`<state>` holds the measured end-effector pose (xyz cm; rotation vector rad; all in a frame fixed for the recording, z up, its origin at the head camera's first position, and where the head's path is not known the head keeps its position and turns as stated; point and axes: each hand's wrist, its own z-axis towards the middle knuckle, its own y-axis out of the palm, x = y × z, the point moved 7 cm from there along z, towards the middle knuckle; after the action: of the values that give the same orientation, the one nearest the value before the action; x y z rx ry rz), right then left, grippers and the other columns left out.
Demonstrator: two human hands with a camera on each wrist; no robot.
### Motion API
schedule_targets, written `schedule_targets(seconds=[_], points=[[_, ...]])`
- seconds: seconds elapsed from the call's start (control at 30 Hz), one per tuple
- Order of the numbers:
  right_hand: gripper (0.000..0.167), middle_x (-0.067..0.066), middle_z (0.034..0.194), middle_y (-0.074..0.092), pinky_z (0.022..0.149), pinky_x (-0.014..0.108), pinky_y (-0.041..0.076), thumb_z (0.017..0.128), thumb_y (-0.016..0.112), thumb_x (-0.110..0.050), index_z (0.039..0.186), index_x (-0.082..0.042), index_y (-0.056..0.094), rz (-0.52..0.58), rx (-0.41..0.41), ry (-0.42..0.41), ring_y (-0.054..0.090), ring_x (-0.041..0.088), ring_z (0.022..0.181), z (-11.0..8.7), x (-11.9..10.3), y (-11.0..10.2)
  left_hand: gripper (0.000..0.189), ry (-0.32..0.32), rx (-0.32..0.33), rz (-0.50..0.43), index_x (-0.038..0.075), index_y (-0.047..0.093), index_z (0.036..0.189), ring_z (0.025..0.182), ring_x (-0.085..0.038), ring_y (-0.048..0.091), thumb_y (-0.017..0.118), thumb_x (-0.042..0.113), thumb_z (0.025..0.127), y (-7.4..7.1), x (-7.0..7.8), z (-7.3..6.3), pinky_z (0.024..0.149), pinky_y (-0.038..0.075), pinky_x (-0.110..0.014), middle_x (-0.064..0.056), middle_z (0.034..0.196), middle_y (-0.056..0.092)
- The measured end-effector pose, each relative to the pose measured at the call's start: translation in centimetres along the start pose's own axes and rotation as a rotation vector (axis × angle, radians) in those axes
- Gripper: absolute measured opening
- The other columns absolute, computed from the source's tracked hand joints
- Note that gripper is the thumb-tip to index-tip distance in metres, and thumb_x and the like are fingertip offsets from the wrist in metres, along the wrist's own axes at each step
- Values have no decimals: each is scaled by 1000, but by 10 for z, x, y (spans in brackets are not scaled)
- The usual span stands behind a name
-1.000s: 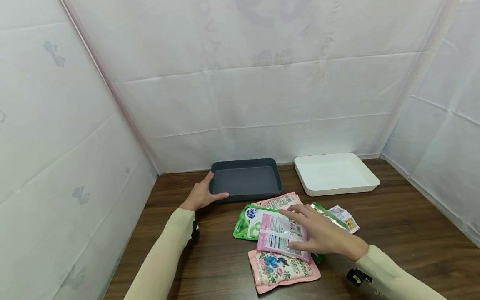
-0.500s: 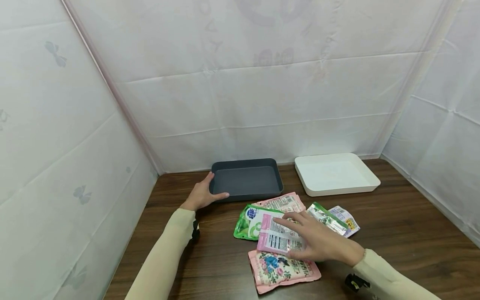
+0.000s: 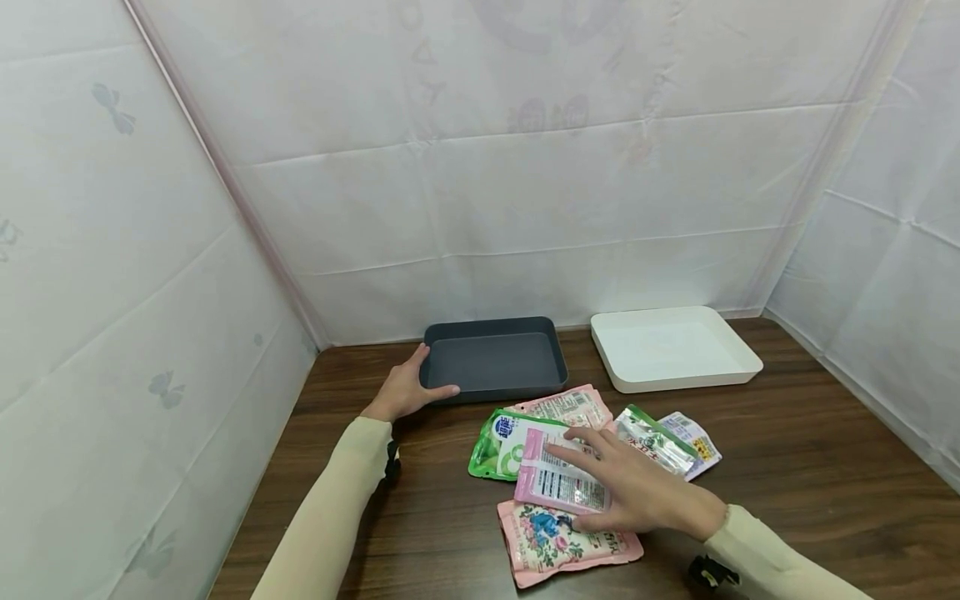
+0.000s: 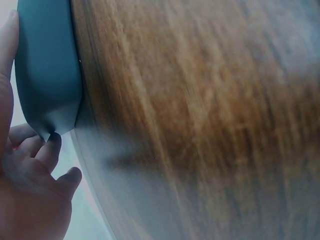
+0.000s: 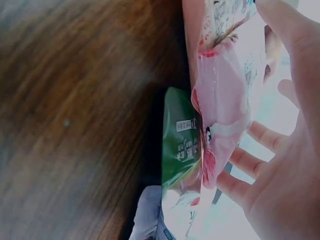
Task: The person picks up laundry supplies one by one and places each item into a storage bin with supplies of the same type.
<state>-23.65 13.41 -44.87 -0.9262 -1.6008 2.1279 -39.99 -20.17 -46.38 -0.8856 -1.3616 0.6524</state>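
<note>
My left hand (image 3: 402,390) touches the front left corner of a dark grey tray (image 3: 495,358), its thumb along the front wall and the fingers at the left side. In the left wrist view its fingertips meet the end of the tray (image 4: 47,75). The right hand (image 3: 637,487), fingers spread, is over the right part of a pink packet (image 3: 558,479) with printed text. That packet overlaps a green-and-white packet (image 3: 491,450) and a pink floral packet (image 3: 555,546). In the right wrist view the fingertips are right beside the pink packet (image 5: 222,95).
Another pink packet (image 3: 566,404) lies behind the pile. To the right are a silver-and-green packet (image 3: 656,442) and a white-and-purple packet (image 3: 693,437). A white tray (image 3: 675,346) stands at the back right, near the cloth wall (image 3: 525,200).
My right hand has moved slightly left and toward me, lower over the pink packet, uncovering more of the silver-and-green packet. The left hand has stayed at the dark tray.
</note>
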Motion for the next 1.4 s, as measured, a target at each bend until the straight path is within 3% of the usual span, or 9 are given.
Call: schedule_targets(seconds=[0.23, 1.4], points=[[91, 8, 160, 35, 101, 63, 47, 85, 71, -70, 161, -40, 32, -11, -5, 6, 45, 32, 138, -2, 1, 5, 120, 3, 3, -4, 3, 17, 164, 151, -40, 28, 77, 66, 82, -1, 1, 0, 119, 31, -57, -16, 170, 17], [84, 7, 160, 34, 101, 57, 49, 90, 75, -57, 161, -37, 34, 1, 11, -22, 44, 28, 137, -2, 2, 6, 120, -3, 8, -22, 6, 16, 165, 150, -42, 30, 76, 68, 81, 1, 1, -3, 117, 33, -59, -15, 170, 17]])
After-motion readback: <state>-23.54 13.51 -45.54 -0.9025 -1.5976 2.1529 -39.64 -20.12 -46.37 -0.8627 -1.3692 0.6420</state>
